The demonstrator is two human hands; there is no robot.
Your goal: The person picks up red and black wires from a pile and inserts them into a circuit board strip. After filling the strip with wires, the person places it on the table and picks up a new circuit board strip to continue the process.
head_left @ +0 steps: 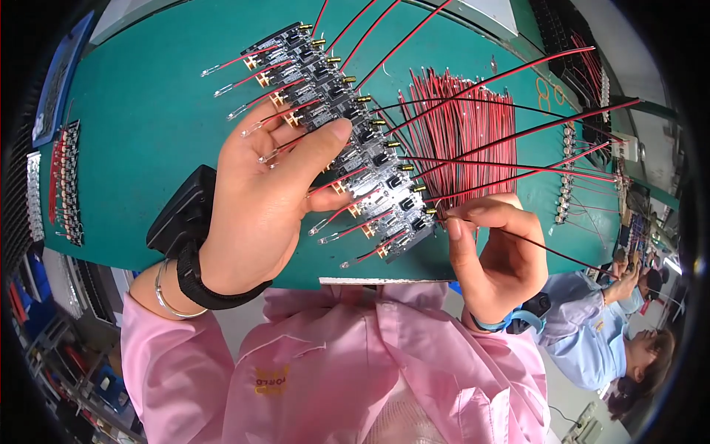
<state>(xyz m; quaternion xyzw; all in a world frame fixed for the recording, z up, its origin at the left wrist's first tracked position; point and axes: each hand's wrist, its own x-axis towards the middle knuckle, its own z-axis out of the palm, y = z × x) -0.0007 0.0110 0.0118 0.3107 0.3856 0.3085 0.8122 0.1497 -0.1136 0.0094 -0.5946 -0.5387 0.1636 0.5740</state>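
A long black panel of joined circuit boards (pixel 325 92) slants across the middle of the view, held in my left hand (pixel 270 181) with the thumb on its face and the fingers beneath. Short red leads with small clear LEDs (pixel 251 132) stick out along its left edge. From the right edge run long red-and-black wires (pixel 518 66). At the panel's near right corner my right hand (pixel 503 248) pinches a thin dark wire (pixel 551 250) between thumb and forefinger, close to the last brass-coloured part. Whether that wire's tip touches the board is hidden by the fingertips.
On the green mat (pixel 155 103) lies a thick bundle of red and black wires (pixel 466 140) behind my right hand. Another wired board strip (pixel 68 185) rests at the left, and one (pixel 566 174) at the right. A co-worker in light blue (pixel 588 340) sits at the right.
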